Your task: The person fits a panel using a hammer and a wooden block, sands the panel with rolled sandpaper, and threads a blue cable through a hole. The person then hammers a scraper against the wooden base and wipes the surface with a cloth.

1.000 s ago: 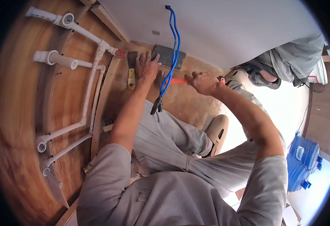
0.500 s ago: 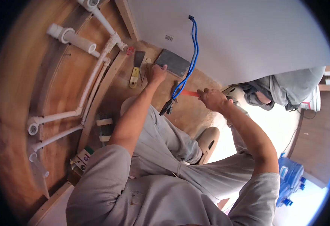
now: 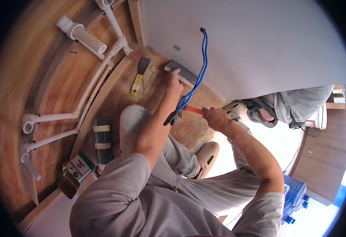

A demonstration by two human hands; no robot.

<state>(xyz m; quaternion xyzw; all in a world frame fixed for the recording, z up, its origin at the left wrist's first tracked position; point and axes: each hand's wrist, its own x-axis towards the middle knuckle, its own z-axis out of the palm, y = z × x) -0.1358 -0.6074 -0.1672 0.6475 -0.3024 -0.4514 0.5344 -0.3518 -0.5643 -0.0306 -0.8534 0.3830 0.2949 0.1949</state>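
Observation:
My left hand [image 3: 174,82] is closed on the near edge of a grey-topped slab [image 3: 185,73] beside the white wall. The slab is tilted, and its pale side edge shows. My right hand [image 3: 217,118] grips the orange-red handle [image 3: 194,109] of a tool whose head is mostly hidden behind blue cords [image 3: 203,59]. These cords end in black connectors [image 3: 171,117] and cross the view between my hands. To the left of the slab, a putty knife [image 3: 135,84] with a yellow handle and dark blade lies on the floor. A thin looped piece [image 3: 152,69] lies beside it.
White pipes [image 3: 98,79] run along the wooden panel at left. A banded bundle of dark strips [image 3: 102,140] and a small box [image 3: 78,168] stand near my left leg. Grey clothing [image 3: 299,102] lies right of the wall edge. Blue water bottles [image 3: 294,193] stand at lower right.
My left hand has moved right, from beside the putty knife to the slab, which is now tilted. My right hand has shifted slightly left and down with the tool. The camera view has shifted.

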